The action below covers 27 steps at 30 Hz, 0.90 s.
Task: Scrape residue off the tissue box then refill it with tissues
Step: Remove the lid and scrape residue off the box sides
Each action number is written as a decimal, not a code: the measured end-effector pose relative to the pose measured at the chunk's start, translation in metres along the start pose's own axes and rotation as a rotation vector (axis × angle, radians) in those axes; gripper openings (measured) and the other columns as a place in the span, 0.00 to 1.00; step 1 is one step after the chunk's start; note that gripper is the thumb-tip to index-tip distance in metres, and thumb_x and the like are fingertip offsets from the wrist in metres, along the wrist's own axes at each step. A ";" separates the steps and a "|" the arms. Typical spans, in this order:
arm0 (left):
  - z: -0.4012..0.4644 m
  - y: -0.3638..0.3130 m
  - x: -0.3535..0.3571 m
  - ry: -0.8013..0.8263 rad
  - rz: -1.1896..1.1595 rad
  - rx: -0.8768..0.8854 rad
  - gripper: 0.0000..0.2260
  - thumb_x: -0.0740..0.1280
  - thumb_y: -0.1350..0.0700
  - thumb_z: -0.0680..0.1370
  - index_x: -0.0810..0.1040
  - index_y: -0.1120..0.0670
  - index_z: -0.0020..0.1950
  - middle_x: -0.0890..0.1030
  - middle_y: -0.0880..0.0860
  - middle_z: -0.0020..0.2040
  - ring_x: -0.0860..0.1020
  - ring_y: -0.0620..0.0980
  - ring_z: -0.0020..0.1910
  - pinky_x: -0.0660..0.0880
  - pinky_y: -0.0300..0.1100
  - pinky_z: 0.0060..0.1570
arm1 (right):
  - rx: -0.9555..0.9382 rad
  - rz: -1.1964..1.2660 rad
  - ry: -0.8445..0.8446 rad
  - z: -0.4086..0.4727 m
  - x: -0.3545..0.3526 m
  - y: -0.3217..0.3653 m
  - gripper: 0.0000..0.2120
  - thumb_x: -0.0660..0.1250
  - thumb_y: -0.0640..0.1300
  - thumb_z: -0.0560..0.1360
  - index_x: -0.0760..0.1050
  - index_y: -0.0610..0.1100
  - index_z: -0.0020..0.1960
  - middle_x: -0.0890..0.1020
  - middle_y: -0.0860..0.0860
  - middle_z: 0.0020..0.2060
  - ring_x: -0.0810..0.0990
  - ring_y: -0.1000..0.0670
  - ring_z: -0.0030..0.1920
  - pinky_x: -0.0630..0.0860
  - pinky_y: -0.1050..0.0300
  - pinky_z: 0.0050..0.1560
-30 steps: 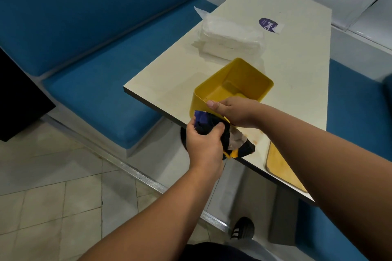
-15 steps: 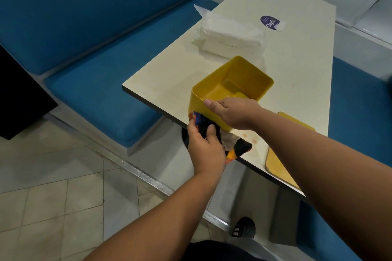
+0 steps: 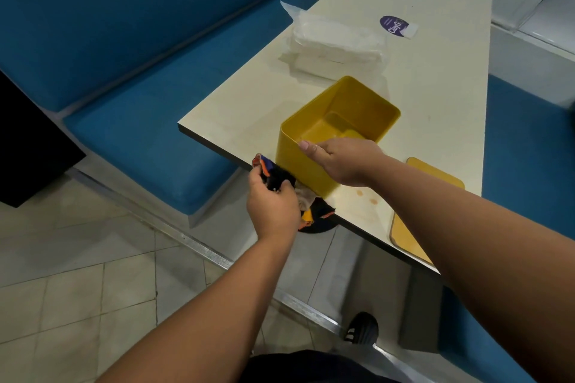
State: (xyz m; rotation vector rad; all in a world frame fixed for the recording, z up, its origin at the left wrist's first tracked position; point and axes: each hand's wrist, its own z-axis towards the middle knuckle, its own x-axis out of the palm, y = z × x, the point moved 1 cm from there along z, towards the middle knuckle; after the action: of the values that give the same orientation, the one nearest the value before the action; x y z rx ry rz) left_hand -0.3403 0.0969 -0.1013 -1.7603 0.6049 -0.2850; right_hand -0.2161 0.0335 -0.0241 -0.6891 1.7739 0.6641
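Your right hand (image 3: 343,162) is closed over the near rim of the open yellow tissue box (image 3: 339,130), which sits at the near edge of the table (image 3: 435,96). Your left hand (image 3: 273,205), at 8 o'clock from the box, is fisted around a dark multicoloured cloth (image 3: 273,176) pressed against its near wall. The wrapped pack of tissues (image 3: 336,43) lies at 12 o'clock beyond the box, and the yellow lid (image 3: 413,236) lies flat at 4 o'clock.

Cream table (image 3: 435,96), dark edge, purple sticker (image 3: 394,25) near far end. Blue padded bench (image 3: 146,134) with tall backrest on left; blue seat (image 3: 525,146) on right. Pale tiled floor (image 3: 77,283), metal strip along bench base. White wall behind.
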 end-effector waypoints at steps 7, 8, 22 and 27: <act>-0.032 0.006 0.022 0.129 0.035 -0.046 0.23 0.66 0.61 0.78 0.67 0.51 0.71 0.77 0.53 0.64 0.76 0.51 0.62 0.72 0.40 0.59 | 0.004 -0.010 -0.001 0.001 0.000 0.001 0.38 0.36 0.69 0.75 0.72 0.50 0.68 0.78 0.49 0.63 0.74 0.45 0.63 0.67 0.58 0.36; -0.029 0.005 0.019 0.119 0.039 -0.046 0.22 0.67 0.61 0.78 0.67 0.51 0.71 0.77 0.53 0.63 0.77 0.50 0.61 0.72 0.40 0.59 | 0.002 -0.012 -0.002 0.001 0.000 0.001 0.38 0.36 0.69 0.75 0.72 0.50 0.68 0.78 0.49 0.62 0.74 0.45 0.63 0.68 0.58 0.36; 0.004 -0.029 0.003 0.032 -0.093 -0.037 0.20 0.66 0.60 0.78 0.68 0.50 0.69 0.79 0.50 0.59 0.78 0.49 0.57 0.76 0.47 0.58 | -0.021 -0.021 -0.026 0.001 0.001 0.000 0.38 0.36 0.69 0.76 0.74 0.50 0.65 0.79 0.47 0.60 0.75 0.44 0.62 0.74 0.54 0.45; 0.011 -0.035 0.000 0.044 -0.108 0.005 0.19 0.66 0.58 0.79 0.68 0.48 0.69 0.78 0.48 0.58 0.77 0.47 0.55 0.78 0.45 0.55 | -0.035 -0.026 -0.027 0.001 0.002 0.001 0.38 0.36 0.68 0.76 0.75 0.49 0.65 0.80 0.46 0.58 0.76 0.44 0.58 0.71 0.58 0.39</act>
State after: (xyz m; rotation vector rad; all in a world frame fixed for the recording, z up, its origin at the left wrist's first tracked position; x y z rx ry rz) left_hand -0.3263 0.1114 -0.0712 -1.7882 0.5409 -0.4009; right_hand -0.2164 0.0345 -0.0265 -0.7226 1.7288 0.6855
